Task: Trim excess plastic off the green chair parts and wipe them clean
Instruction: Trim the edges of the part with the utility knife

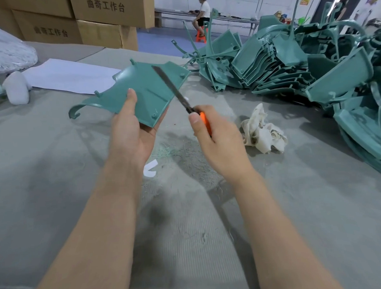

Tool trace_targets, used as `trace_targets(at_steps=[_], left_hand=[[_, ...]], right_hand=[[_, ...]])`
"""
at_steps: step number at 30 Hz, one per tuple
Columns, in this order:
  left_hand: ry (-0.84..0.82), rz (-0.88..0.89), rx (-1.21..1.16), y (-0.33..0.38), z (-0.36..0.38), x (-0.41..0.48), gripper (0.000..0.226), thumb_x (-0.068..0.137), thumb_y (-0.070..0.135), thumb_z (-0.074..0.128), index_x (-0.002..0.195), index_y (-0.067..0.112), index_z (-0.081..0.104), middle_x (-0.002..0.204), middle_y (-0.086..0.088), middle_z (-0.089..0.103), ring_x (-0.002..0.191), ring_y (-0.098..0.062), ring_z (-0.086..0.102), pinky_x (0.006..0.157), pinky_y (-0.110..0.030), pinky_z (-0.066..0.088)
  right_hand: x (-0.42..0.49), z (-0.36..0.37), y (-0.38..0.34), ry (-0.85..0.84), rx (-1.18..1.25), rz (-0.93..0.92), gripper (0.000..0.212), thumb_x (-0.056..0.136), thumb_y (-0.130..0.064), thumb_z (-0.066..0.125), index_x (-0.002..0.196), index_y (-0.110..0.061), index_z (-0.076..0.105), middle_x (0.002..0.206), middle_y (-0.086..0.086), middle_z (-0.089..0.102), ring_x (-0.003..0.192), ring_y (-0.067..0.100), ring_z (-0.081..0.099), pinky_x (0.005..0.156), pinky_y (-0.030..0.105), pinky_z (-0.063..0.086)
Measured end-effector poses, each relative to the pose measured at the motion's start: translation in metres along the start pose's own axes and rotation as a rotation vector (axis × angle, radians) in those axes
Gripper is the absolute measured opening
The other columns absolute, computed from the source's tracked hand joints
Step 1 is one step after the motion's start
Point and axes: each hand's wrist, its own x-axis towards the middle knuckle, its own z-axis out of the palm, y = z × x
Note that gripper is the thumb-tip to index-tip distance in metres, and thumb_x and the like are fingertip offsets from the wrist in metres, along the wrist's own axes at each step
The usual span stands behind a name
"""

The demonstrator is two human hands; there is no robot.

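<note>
My left hand (pixel 131 133) holds a flat green chair part (pixel 144 89) from below, thumb pressed on its upper face, above the grey table (pixel 56 170). The part has small pegs and a curved arm ending in a hook at its left. My right hand (pixel 215 139) grips an orange-handled utility knife (pixel 179 95). Its long blade lies across the part's right side, pointing up and left. A crumpled white rag (pixel 262 131) lies on the table just right of my right hand. Fine green shavings (pixel 174 151) are scattered under my hands.
A big heap of green chair parts (pixel 301 62) fills the table's right side. A white sheet (pixel 72 75) and a white wrapped bundle (pixel 17 87) lie at the left. Cardboard boxes (pixel 99 24) stand behind. People are at a far bench (pixel 202 14).
</note>
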Motion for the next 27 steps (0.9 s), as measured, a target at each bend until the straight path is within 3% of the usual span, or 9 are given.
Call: trace_targets(at_steps=[2,4,6,9,12,17,20,24,27], left_hand=[[0.009,0.009,0.034,0.000,0.001,0.000,0.025,0.101,0.022,0.048,0.122,0.012,0.058,0.104,-0.003,0.073,0.089,-0.016,0.071,0.067,-0.029,0.057],[0.029,0.007,0.062,0.001,0.003,-0.001,0.032,0.101,0.023,0.048,0.128,0.008,0.055,0.111,-0.006,0.070,0.092,-0.017,0.069,0.072,-0.029,0.058],[0.039,0.005,0.051,0.003,0.003,-0.001,0.037,0.102,0.022,0.047,0.134,0.005,0.051,0.119,-0.010,0.066,0.096,-0.020,0.066,0.075,-0.030,0.058],[0.029,0.008,0.004,0.003,0.003,-0.001,0.033,0.102,0.023,0.046,0.129,0.005,0.052,0.107,-0.008,0.064,0.087,-0.020,0.066,0.077,-0.034,0.059],[0.033,-0.004,-0.010,0.004,0.003,-0.001,0.025,0.101,0.024,0.047,0.119,0.007,0.053,0.101,-0.007,0.062,0.082,-0.019,0.063,0.090,-0.046,0.055],[0.031,-0.005,0.030,0.001,0.002,-0.001,0.016,0.100,0.018,0.049,0.107,0.011,0.061,0.095,-0.005,0.073,0.086,-0.018,0.072,0.070,-0.033,0.059],[-0.012,-0.034,0.057,-0.003,0.004,-0.003,0.016,0.099,0.016,0.050,0.112,0.013,0.060,0.097,-0.005,0.075,0.086,-0.019,0.073,0.064,-0.032,0.058],[-0.104,-0.068,0.093,-0.002,0.004,-0.004,0.016,0.099,0.014,0.050,0.113,0.015,0.058,0.101,-0.002,0.074,0.090,-0.020,0.072,0.065,-0.035,0.058],[-0.133,-0.062,0.138,-0.003,0.003,-0.004,0.016,0.098,0.017,0.052,0.113,0.016,0.059,0.102,0.000,0.074,0.094,-0.019,0.072,0.068,-0.036,0.059]], right_hand=[[-0.001,0.004,-0.002,-0.060,-0.011,-0.001,0.037,0.103,-0.039,0.033,0.127,-0.020,0.054,0.098,-0.002,0.063,0.092,0.019,0.061,0.078,0.039,0.048],[-0.003,0.005,-0.001,-0.086,-0.042,-0.025,0.036,0.102,-0.040,0.037,0.130,-0.024,0.053,0.106,0.000,0.061,0.098,0.019,0.057,0.083,0.039,0.046],[-0.003,0.005,0.000,-0.100,-0.046,-0.049,0.033,0.100,-0.042,0.042,0.128,-0.028,0.054,0.103,-0.003,0.058,0.091,0.016,0.056,0.079,0.035,0.045],[-0.002,0.005,0.001,-0.102,-0.028,-0.078,0.031,0.098,-0.039,0.051,0.125,-0.026,0.059,0.094,-0.001,0.056,0.081,0.015,0.054,0.076,0.035,0.046],[-0.003,0.006,0.002,-0.075,-0.028,-0.088,0.031,0.096,-0.038,0.055,0.124,-0.024,0.061,0.091,0.000,0.056,0.079,0.016,0.055,0.075,0.035,0.046],[-0.001,0.006,0.008,0.057,-0.074,-0.043,0.036,0.097,-0.040,0.053,0.127,-0.022,0.059,0.093,-0.004,0.055,0.078,0.012,0.050,0.068,0.026,0.036],[0.002,-0.001,0.019,0.129,-0.072,0.034,0.037,0.097,-0.042,0.052,0.129,-0.024,0.058,0.095,-0.004,0.057,0.082,0.010,0.050,0.071,0.023,0.035],[0.006,-0.010,0.032,0.261,-0.036,0.171,0.037,0.097,-0.043,0.051,0.128,-0.024,0.058,0.100,-0.006,0.058,0.090,0.010,0.051,0.079,0.025,0.037],[0.008,-0.019,0.041,0.271,-0.046,0.329,0.036,0.099,-0.043,0.048,0.125,-0.022,0.060,0.099,-0.006,0.061,0.092,0.013,0.055,0.081,0.030,0.043]])
